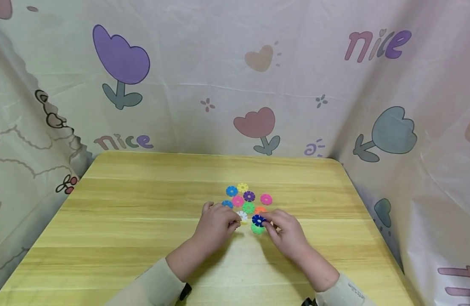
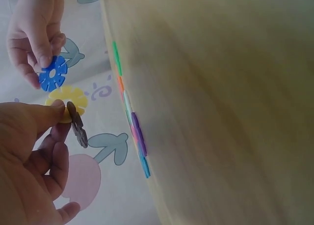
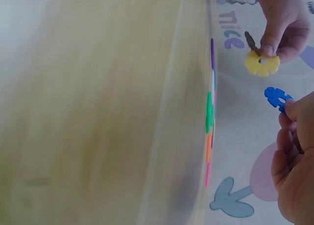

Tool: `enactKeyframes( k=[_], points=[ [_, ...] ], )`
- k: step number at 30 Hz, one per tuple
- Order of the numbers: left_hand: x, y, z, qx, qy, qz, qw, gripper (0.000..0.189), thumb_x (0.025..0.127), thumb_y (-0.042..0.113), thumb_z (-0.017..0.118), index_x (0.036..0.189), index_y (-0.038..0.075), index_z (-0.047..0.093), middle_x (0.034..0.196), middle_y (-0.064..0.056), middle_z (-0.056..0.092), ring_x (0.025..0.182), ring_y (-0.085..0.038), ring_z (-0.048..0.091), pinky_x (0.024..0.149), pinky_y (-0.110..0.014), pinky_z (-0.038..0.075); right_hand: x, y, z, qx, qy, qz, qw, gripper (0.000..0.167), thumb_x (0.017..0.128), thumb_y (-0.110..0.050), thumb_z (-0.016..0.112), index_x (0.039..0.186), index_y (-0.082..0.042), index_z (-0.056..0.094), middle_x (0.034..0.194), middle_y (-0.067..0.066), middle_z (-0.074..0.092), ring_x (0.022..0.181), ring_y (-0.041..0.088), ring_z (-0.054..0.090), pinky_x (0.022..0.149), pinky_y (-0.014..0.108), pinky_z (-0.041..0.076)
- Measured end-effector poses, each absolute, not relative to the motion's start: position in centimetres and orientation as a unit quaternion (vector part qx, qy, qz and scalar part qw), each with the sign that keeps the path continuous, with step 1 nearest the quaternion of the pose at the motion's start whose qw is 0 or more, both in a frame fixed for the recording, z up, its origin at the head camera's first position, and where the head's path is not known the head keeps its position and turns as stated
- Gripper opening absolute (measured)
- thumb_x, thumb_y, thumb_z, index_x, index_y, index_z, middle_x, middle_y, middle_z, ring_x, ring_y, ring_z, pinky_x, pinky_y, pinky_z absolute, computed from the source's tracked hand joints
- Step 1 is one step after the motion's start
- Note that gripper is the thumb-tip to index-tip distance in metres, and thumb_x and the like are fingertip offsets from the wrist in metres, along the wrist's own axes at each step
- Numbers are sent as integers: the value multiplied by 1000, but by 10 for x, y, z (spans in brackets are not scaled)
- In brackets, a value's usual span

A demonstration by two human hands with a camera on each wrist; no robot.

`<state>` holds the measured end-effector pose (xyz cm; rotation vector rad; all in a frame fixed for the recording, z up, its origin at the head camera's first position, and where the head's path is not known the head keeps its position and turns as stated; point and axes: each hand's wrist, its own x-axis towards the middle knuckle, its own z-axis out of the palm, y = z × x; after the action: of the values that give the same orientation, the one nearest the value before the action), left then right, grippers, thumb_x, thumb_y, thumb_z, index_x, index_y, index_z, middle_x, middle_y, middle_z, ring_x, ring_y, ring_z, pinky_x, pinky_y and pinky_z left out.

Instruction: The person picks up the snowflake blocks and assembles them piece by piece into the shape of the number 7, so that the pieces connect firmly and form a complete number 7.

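Observation:
My left hand [image 1: 217, 225] pinches a yellow notched plastic disc [image 3: 262, 65] between thumb and finger. A dark greyish disc [image 2: 77, 124] stands crosswise against the yellow one, joined or touching at its edge. In the head view the fingers mostly hide this pair. My right hand [image 1: 286, 233] pinches a blue notched disc [image 1: 259, 220] by its edge. The blue disc faces the yellow one across a small gap, raised above the table in both wrist views. A green disc [image 1: 257, 229] shows partly behind the blue one, and a white disc [image 1: 242, 215] appears beside the left fingertips.
Several more discs lie flat on the wooden table [image 1: 143, 204] beyond the hands, among them a purple disc [image 1: 249, 196], a pink disc [image 1: 266, 199] and an orange disc [image 1: 260, 210]. A printed curtain [image 1: 196, 59] hangs behind the table and along both sides.

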<state>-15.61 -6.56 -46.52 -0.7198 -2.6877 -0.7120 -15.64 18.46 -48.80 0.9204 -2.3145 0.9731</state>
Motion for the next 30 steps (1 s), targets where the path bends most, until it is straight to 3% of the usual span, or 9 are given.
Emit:
enactKeyframes(
  k=[7, 20, 30],
  points=[
    [-157, -65, -465, -253, -929, -231, 142, 12, 90, 20, 86, 84, 28, 82, 84, 14, 74, 85, -13, 63, 106, -66, 40, -156, 180, -487, 354, -827, 366, 239, 37, 85, 11, 79, 118, -6, 78, 96, 4, 75, 74, 10, 66, 65, 20, 56],
    [-157, -66, -467, -254, -926, -233, 156, 11, 88, 20, 88, 84, 28, 82, 83, 14, 73, 84, -13, 62, 105, -63, 40, -153, 175, -486, 355, -826, 376, 224, 34, 87, 11, 78, 118, -3, 77, 90, 1, 71, 70, 5, 58, 62, 14, 49],
    [-157, -67, -468, -271, -917, -236, 172, 9, 88, 21, 88, 85, 27, 82, 83, 13, 73, 87, -14, 63, 105, -65, 42, -152, 174, -488, 313, -832, 423, 175, 31, 89, 10, 77, 118, -1, 77, 88, -2, 69, 67, 1, 51, 56, 21, 49]
  ],
)
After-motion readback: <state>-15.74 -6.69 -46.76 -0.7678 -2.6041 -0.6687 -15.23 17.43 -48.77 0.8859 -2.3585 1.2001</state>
